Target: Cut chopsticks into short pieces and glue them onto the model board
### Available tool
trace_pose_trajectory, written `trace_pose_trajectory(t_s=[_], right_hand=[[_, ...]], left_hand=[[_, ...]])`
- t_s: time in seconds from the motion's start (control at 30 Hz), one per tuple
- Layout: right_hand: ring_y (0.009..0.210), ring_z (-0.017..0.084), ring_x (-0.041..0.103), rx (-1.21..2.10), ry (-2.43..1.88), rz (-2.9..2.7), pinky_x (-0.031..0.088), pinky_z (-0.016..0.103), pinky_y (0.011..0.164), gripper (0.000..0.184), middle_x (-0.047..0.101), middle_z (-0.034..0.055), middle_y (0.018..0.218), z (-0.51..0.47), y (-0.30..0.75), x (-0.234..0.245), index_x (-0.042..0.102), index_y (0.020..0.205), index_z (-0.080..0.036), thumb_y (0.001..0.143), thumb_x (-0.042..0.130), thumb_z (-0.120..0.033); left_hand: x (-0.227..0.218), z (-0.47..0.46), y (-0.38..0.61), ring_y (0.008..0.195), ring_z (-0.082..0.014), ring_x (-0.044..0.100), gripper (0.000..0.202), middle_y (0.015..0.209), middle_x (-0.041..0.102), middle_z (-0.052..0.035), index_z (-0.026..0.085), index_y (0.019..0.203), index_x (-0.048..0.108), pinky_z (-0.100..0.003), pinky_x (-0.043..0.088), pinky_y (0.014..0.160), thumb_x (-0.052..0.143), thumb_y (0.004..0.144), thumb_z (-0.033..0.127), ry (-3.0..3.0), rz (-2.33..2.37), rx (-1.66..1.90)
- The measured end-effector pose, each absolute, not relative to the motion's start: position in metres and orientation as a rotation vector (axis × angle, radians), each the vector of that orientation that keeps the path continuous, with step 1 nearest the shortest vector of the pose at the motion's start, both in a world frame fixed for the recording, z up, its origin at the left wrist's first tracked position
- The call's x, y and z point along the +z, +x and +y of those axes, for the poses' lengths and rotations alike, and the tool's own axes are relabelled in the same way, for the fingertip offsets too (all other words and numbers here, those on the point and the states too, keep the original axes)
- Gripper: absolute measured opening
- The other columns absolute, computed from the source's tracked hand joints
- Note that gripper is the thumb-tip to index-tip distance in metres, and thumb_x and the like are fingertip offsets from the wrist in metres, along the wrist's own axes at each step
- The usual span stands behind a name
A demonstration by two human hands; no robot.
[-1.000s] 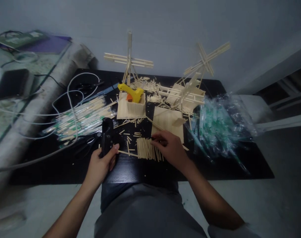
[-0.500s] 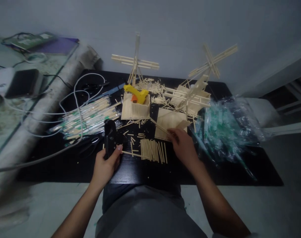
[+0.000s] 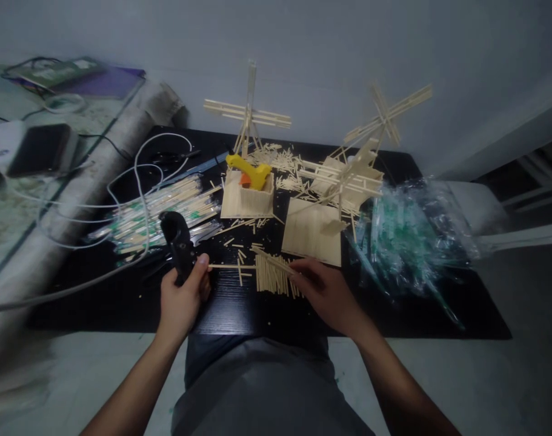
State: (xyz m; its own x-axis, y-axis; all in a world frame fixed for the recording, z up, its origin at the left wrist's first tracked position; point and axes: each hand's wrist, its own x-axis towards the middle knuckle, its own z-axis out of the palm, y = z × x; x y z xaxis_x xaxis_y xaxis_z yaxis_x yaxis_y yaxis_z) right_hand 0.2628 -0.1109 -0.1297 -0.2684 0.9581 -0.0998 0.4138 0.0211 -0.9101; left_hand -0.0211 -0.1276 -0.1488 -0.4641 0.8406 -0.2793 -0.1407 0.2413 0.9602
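Note:
My left hand is closed round a black hand tool, held upright over the black table. My right hand pinches a long thin wooden stick that slants up to the left over a row of short cut sticks lying on the table. Just beyond the row lies a flat wooden panel.
Two stick windmill models stand at the back. A yellow glue gun rests on a small wooden box. Wrapped stick bundles and white cables lie left; empty plastic wrappers are piled right.
My right hand went from the cut sticks up to the wooden panel and came back with a long stick. My left hand tilted the black tool and shifted it left.

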Motion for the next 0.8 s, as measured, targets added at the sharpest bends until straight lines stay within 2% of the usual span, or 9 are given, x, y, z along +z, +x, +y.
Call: trace_pose_trajectory(t_s=[0.13, 0.3, 0.47, 0.57, 0.7, 0.8], right_hand=[[0.095, 0.025, 0.083, 1.262, -1.375, -1.702, 0.066, 0.037, 0.085, 0.023, 0.088, 0.0065, 0.107, -0.111, 0.262, -0.130, 0.083, 0.117, -0.025, 0.105, 0.075, -0.043], [0.092, 0.024, 0.083, 1.313, -1.352, -1.670, 0.066, 0.037, 0.083, 0.024, 0.088, 0.0059, 0.104, -0.112, 0.261, -0.125, 0.083, 0.116, -0.025, 0.103, 0.077, -0.044], [0.082, 0.021, 0.079, 1.354, -1.348, -1.630, 0.064, 0.034, 0.078, 0.024, 0.084, 0.0031, 0.092, -0.112, 0.261, -0.123, 0.084, 0.112, -0.024, 0.100, 0.079, -0.044], [0.083, 0.021, 0.078, 1.365, -1.348, -1.628, 0.064, 0.035, 0.080, 0.023, 0.083, 0.0026, 0.091, -0.112, 0.262, -0.122, 0.086, 0.111, -0.024, 0.099, 0.080, -0.044], [0.086, 0.022, 0.079, 1.353, -1.360, -1.634, 0.064, 0.035, 0.083, 0.022, 0.085, 0.0037, 0.094, -0.111, 0.265, -0.124, 0.088, 0.108, -0.024, 0.098, 0.080, -0.042], [0.088, 0.023, 0.080, 1.389, -1.355, -1.643, 0.063, 0.035, 0.082, 0.021, 0.087, 0.0047, 0.097, -0.111, 0.266, -0.126, 0.089, 0.107, -0.024, 0.097, 0.080, -0.040]], left_hand=[[-0.144, -0.125, -0.024, 0.045, -0.0088, 0.043, 0.051, 0.055, 0.049, 0.0064, 0.021, 0.072, 0.060, -0.023, 0.035, 0.041, 0.093, 0.082, 0.059, 0.735, 1.690, 1.438], [-0.144, -0.128, -0.027, 0.049, -0.0110, 0.044, 0.048, 0.058, 0.052, 0.0056, 0.021, 0.080, 0.065, -0.026, 0.034, 0.044, 0.091, 0.084, 0.061, 0.817, 1.747, 1.400], [-0.135, -0.128, -0.034, 0.062, -0.0162, 0.054, 0.043, 0.067, 0.060, 0.0023, 0.021, 0.082, 0.072, -0.029, 0.042, 0.057, 0.088, 0.082, 0.061, 1.038, 1.941, 1.349], [-0.124, -0.126, -0.036, 0.067, -0.0173, 0.055, 0.039, 0.067, 0.062, 0.0017, 0.021, 0.080, 0.075, -0.030, 0.045, 0.066, 0.085, 0.083, 0.059, 1.178, 1.995, 1.335], [-0.117, -0.122, -0.040, 0.065, -0.0174, 0.052, 0.040, 0.062, 0.057, 0.0027, 0.022, 0.075, 0.073, -0.030, 0.043, 0.064, 0.083, 0.083, 0.059, 1.282, 1.973, 1.299], [-0.118, -0.119, -0.045, 0.065, -0.0181, 0.056, 0.043, 0.065, 0.062, 0.0017, 0.022, 0.080, 0.075, -0.030, 0.046, 0.064, 0.085, 0.084, 0.064, 1.270, 1.938, 1.264]])
